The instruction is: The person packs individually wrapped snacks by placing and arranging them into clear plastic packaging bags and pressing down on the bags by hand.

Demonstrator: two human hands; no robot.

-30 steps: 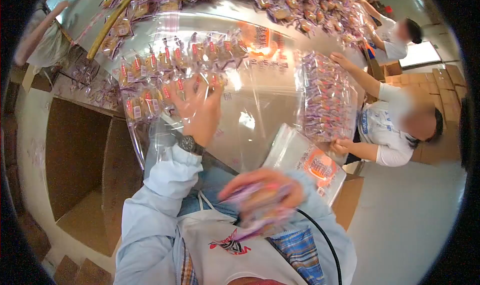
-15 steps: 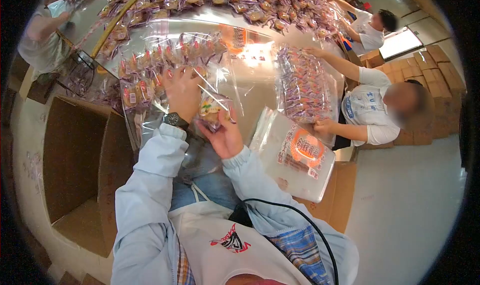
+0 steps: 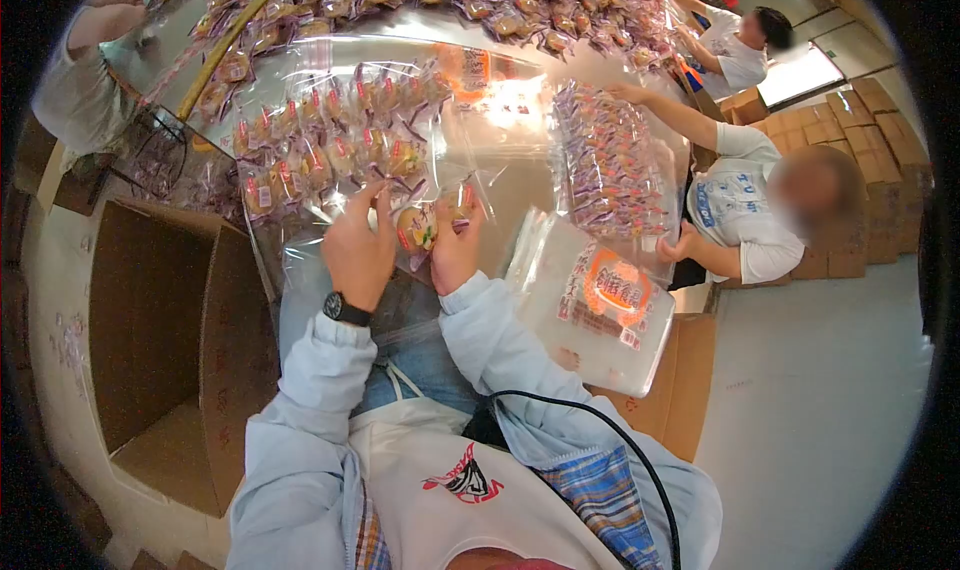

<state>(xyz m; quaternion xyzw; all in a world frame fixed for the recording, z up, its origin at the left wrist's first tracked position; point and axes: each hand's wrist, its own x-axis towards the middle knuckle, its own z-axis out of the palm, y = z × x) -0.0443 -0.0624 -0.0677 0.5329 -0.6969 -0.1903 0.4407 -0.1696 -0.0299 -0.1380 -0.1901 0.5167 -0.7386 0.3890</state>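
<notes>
My right hand (image 3: pixel 457 253) is closed around small wrapped cakes in clear and purple wrappers; one wrapped cake (image 3: pixel 416 228) faces up beside the thumb, and another shows at the fingertips. Left of it, my left hand (image 3: pixel 358 253), with a black watch on the wrist, has thumb and fingers drawn close together at the near edge of the rows. What they pinch, if anything, is hidden. Just beyond lie two rows of wrapped cakes (image 3: pixel 313 163) on a large clear plastic bag (image 3: pixel 310 255), which hangs over the table edge toward my lap.
A stack of printed clear bags (image 3: pixel 590 305) lies to my right. Across it, a co-worker (image 3: pixel 740 205) handles a filled bag of cakes (image 3: pixel 612 165). A heap of wrapped cakes (image 3: pixel 520 5) covers the far table. An open cardboard box (image 3: pixel 150 350) stands at my left.
My left hand has drawn back toward me from the rows, where wrapped cakes now show at that spot. My right hand has shifted slightly right, still holding wrapped cakes.
</notes>
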